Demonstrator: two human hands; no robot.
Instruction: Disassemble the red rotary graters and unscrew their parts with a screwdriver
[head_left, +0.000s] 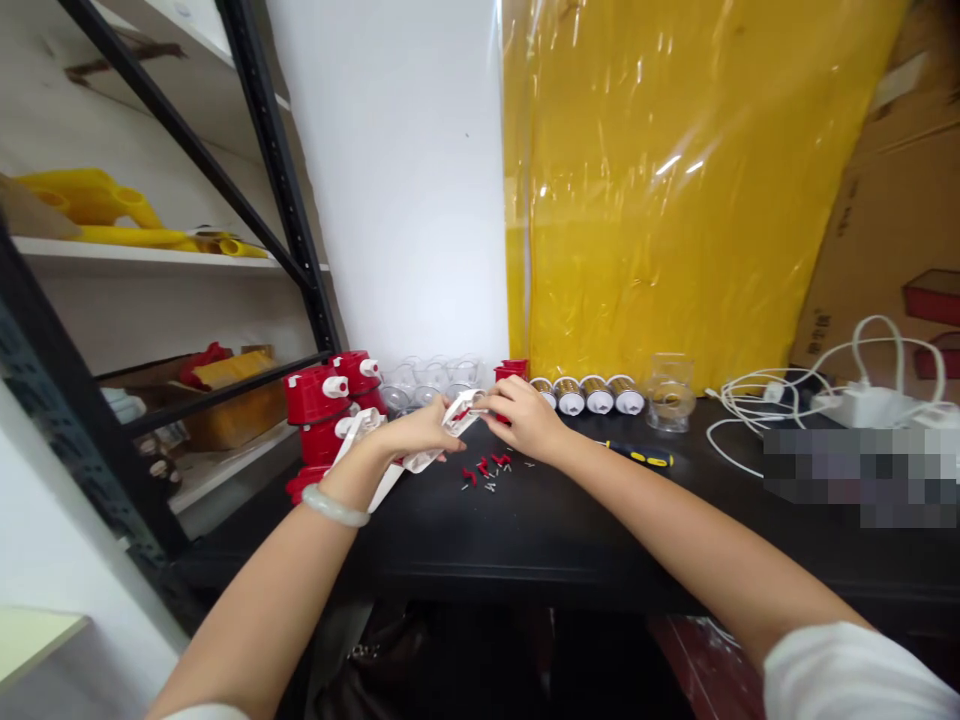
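My left hand [421,430] is closed around a white plastic part [459,412] with some red showing inside it, held above the black table [540,530]. At the part's right end, the fingers of my right hand [529,415] are pinched together and touch it; whether they also hold a small piece is hidden. Below the hands lie several small red pieces [484,466] and scattered little screws [491,488]. A screwdriver [641,454] with a yellow and dark handle rests to the right, partly behind my right forearm. More white parts [363,428] are beside my left wrist.
Stacked red housings [315,395] with white spouts stand at the left. Clear plastic cups [431,375], several white-ended cylinders [598,394] and a clear holder [670,395] line the back. White cables [739,410] tangle at the right. A black-framed shelf [259,150] rises at left.
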